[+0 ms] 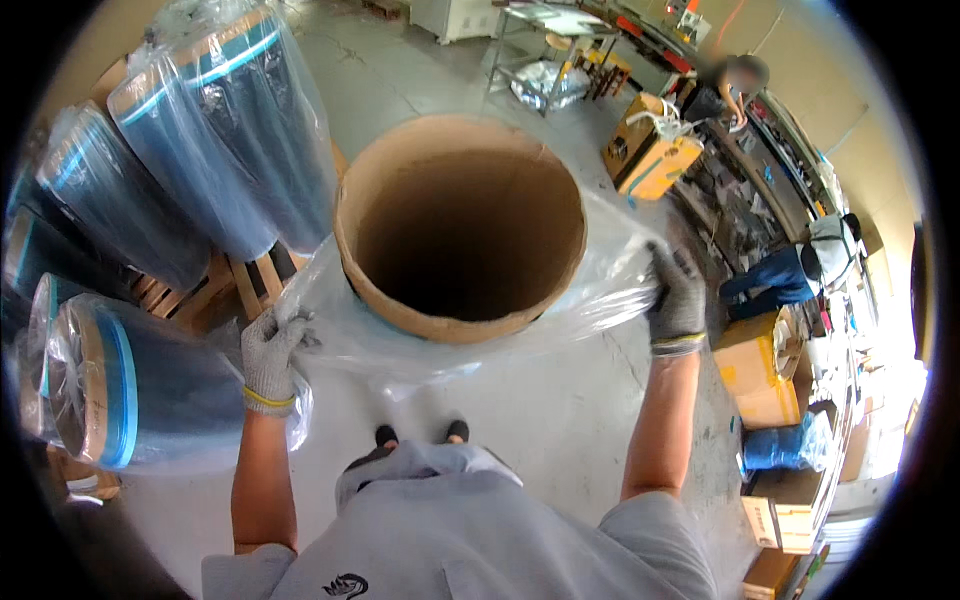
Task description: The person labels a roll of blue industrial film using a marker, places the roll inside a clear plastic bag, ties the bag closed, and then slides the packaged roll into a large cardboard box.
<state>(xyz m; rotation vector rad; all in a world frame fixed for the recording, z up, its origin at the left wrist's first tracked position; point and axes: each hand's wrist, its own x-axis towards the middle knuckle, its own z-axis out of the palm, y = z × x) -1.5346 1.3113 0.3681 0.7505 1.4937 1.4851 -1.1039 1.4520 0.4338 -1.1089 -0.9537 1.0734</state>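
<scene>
A large open cardboard tube [470, 165] stands upright in front of me, and I look down into its dark hollow inside. Clear plastic film [605, 265] surrounds the tube below its brown rim and stretches out to both sides. My left hand [268, 355], in a grey knit glove with a yellow cuff, pinches the film left of the tube. On the other side my right hand [677, 300], gloved alike, has its fingers closed on the film's edge. The tube's outer wall is mostly hidden beneath the rim and film.
Several plastic-wrapped dark rolls [180, 150] stand at left by a wooden pallet [245, 285]; another wrapped roll [180, 385] is nearer. At right are cardboard boxes [765, 370], a yellow carton [655, 160], a long workbench and two people [735, 90]. A metal table [555, 20] stands farther off.
</scene>
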